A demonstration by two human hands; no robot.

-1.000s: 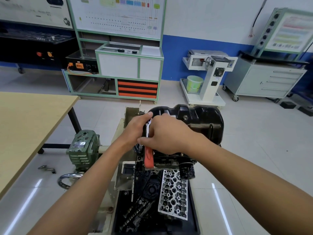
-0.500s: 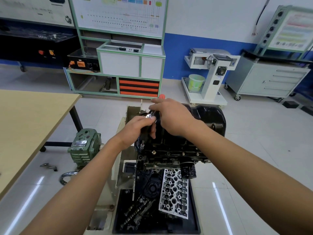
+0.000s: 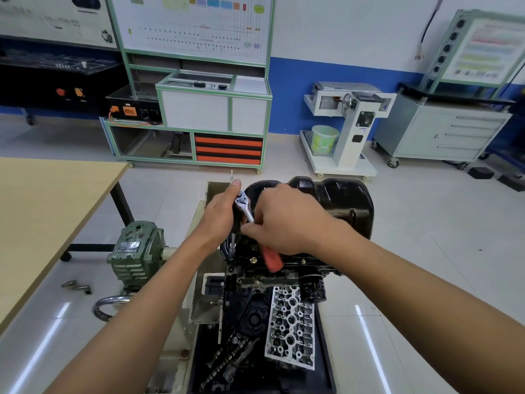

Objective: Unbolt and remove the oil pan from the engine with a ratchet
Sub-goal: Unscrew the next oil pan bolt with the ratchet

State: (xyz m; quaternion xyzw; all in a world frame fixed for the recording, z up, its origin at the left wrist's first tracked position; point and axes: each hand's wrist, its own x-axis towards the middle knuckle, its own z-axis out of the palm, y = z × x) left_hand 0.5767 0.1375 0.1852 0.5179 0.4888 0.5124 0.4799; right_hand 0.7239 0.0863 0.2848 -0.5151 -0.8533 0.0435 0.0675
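A grey metal block [image 3: 289,331] with holes lies at the bottom middle. Above it sits the engine [image 3: 255,270]. In the middle, the right hand [image 3: 287,220] grips the ratchet [image 3: 241,199] by its orange handle and the left hand [image 3: 223,216] holds its silver head. The black oil pan [image 3: 341,200] sits on the engine, just behind the hands.

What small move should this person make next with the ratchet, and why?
Probably swing the ratchet handle sideways with the right hand: its socket appears seated at the oil pan flange, the left hand steadies the head, and the pan still sits on the engine.
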